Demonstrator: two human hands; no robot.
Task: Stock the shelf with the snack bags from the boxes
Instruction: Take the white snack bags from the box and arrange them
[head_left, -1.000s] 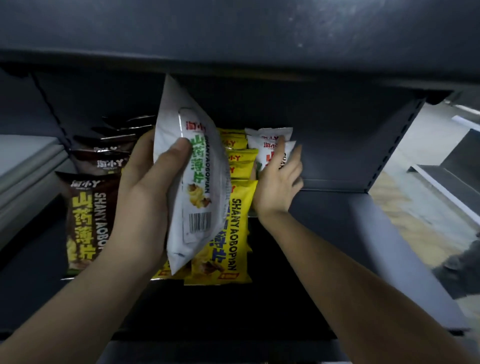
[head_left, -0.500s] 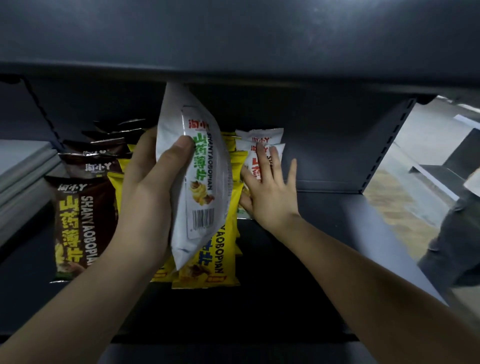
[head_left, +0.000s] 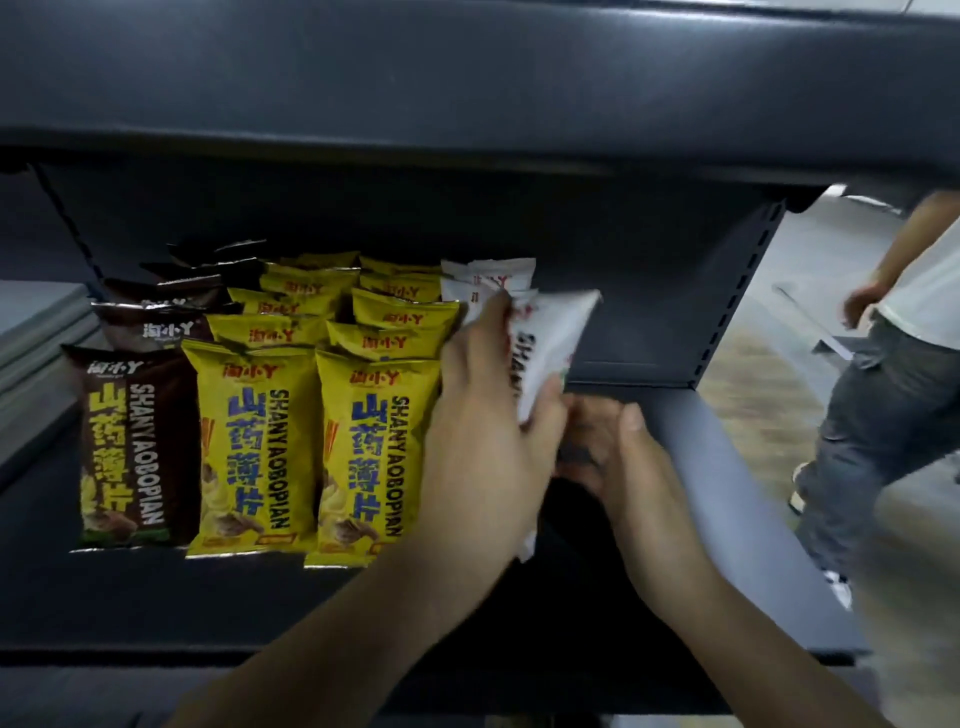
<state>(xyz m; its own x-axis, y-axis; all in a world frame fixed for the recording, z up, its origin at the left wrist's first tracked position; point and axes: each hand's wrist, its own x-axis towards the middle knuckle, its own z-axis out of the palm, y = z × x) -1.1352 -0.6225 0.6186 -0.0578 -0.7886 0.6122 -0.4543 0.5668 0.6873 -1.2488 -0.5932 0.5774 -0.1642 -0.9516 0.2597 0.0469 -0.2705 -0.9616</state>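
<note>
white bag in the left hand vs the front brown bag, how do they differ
The white bag is white; the brown bag is dark brown with yellow characters. The white bag is tilted in the left hand; the brown bag stands at the front of its row, untouched. The white bag is at the rows' right end, the brown bag at the left. Both carry SHANYAOBOPIAN lettering.

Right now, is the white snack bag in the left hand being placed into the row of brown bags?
No, the left hand holds the white snack bag at the right of the yellow bags, before other white bags.
</note>
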